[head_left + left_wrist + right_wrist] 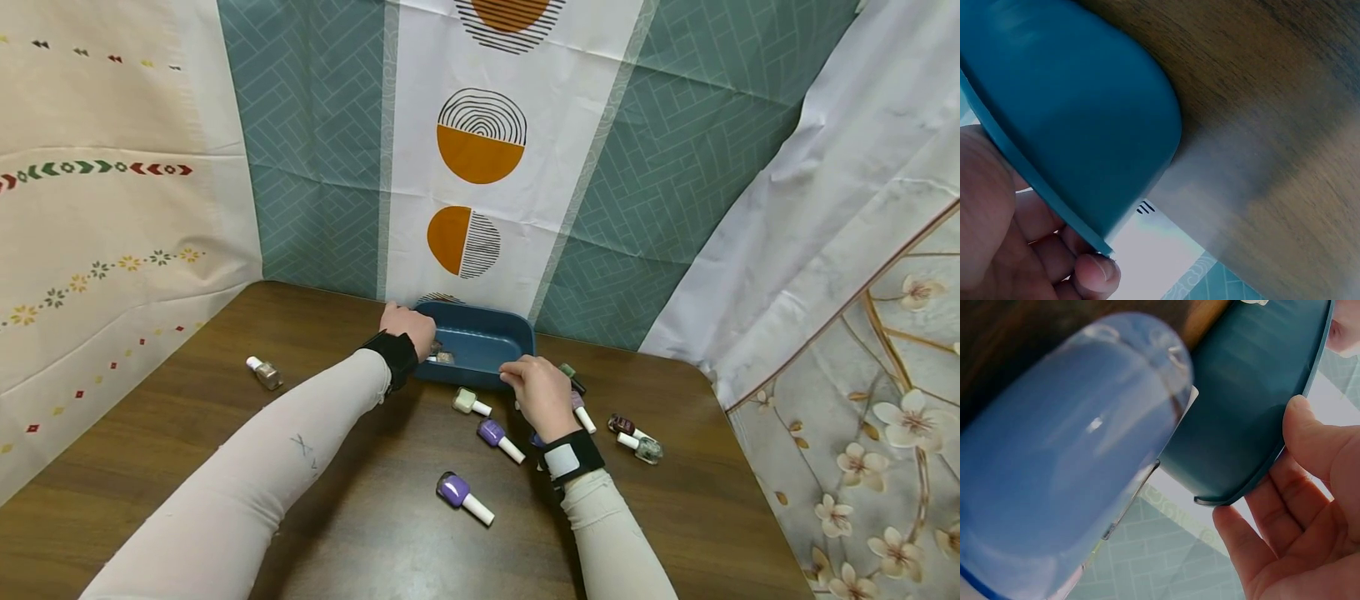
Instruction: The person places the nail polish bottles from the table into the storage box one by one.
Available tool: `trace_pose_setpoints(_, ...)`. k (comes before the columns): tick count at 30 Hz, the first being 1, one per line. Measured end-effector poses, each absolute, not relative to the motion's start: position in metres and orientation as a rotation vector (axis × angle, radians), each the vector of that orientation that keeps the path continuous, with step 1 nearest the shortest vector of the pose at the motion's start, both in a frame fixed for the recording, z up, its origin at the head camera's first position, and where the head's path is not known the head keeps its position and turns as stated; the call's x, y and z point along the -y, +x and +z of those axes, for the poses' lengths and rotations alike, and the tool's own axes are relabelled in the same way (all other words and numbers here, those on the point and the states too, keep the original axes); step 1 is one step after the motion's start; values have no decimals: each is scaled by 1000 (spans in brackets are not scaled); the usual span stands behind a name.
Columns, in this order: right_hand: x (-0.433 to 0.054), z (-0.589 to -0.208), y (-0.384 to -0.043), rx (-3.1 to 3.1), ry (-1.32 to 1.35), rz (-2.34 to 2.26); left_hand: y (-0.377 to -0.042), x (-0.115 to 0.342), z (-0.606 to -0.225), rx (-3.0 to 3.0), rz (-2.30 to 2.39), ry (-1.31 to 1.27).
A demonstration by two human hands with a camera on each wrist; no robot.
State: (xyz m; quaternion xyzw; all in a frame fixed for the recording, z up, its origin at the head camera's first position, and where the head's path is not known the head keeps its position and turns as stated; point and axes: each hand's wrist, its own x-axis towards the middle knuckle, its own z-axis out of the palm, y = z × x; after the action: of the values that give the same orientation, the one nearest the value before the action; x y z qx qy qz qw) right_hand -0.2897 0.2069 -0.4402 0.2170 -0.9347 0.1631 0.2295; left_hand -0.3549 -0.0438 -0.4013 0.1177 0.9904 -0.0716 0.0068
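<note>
One bin (467, 374); nail-polish bottles (454, 491): at least eleven, some half-hidden.

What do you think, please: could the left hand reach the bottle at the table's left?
Probably yes, if the left hand releases the blue bin: nothing visible blocks its way to the bottle.

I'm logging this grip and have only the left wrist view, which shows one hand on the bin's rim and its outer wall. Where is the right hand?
Observer: The right hand pinches the rim of the blue bin near its front right corner.
Operator: Is anything inside it?
Observer: Yes, small bottles lie at the left end, partly hidden by the left hand, so I can't count them surely.
Operator: And outside, off to the left?
Observer: A brownish bottle with a white cap lies on the table, apart from the loose ones in front and to the right.
</note>
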Motion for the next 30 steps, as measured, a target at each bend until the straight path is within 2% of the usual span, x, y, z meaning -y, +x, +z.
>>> trace_pose_setpoints(30,-207,-440,-291,2575,597,440,-360,41,-400,-3073,-339,431)
